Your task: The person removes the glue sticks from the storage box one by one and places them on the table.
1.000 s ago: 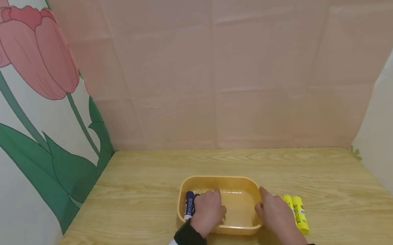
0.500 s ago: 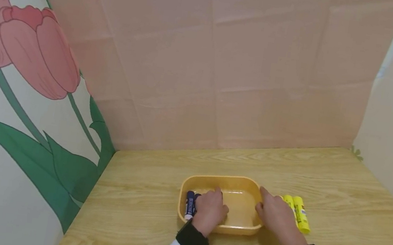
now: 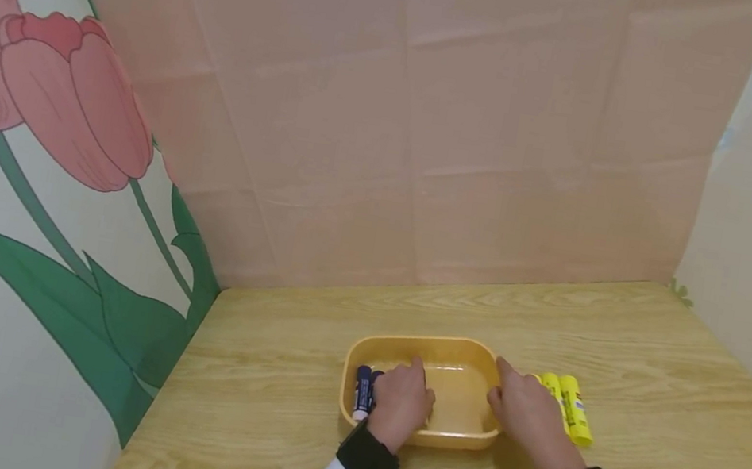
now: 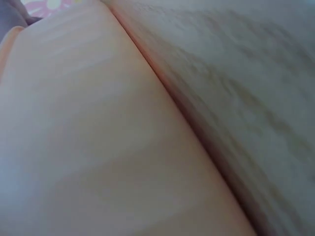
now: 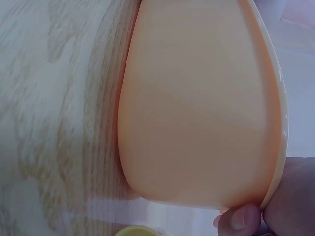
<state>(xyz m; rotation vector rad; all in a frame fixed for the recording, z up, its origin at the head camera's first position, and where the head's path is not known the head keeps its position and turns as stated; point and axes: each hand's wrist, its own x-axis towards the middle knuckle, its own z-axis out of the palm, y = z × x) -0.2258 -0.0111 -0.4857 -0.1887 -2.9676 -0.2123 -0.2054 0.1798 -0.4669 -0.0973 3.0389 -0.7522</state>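
An orange tray (image 3: 426, 339) sits on the wooden table (image 3: 654, 362). My left hand (image 3: 399, 402) reaches over its near rim with the fingers curled down inside, beside a dark blue glue stick (image 3: 362, 391) that lies along the left wall. What the fingers hold is hidden. My right hand (image 3: 527, 416) holds the tray's right rim, thumb inside and fingers outside. The right wrist view shows the tray's outer wall (image 5: 197, 98) with my thumb tip (image 5: 241, 219) at the rim. In the left wrist view only the tray wall (image 4: 98, 123) and table (image 4: 256, 73) show.
Two yellow glue sticks (image 3: 570, 406) lie side by side on the table just right of my right hand; one yellow cap (image 5: 135, 230) peeks into the right wrist view. Flower-printed panels (image 3: 54, 165) and a pink back wall (image 3: 471, 120) enclose the table.
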